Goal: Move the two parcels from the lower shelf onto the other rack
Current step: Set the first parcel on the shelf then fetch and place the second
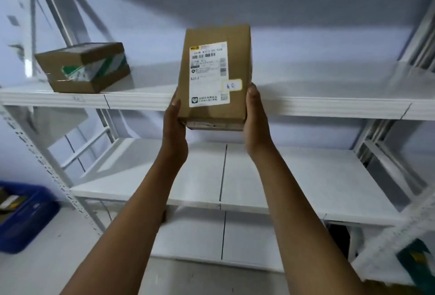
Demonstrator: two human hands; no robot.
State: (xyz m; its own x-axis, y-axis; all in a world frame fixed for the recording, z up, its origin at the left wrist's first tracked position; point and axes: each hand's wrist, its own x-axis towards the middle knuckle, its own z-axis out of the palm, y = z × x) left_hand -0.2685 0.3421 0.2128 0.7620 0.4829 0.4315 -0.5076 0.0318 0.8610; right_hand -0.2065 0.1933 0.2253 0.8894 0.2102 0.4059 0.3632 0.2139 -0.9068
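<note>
Left hand [175, 127] pressed flat against the left side of a brown cardboard parcel [215, 75], thumb up along its edge; right hand [255, 118] clamped on the opposite side, fingers hidden behind. Parcel held upright between both palms, raised in front of the upper shelf [317, 104] of a white metal rack [77, 200], bottom edge hanging below the shelf lip. Second parcel [82, 71], wrapped with green-and-white tape, lying on the same shelf well to the left, tilted askew. Middle shelf [306, 177] beneath the arms. Blue crate [26, 219] on the floor at far left. White shipping label [208, 74] on the held parcel reading "A313", with barcodes; small yellow-edged sticker [231, 85] with handwriting, too blurred to read.
</note>
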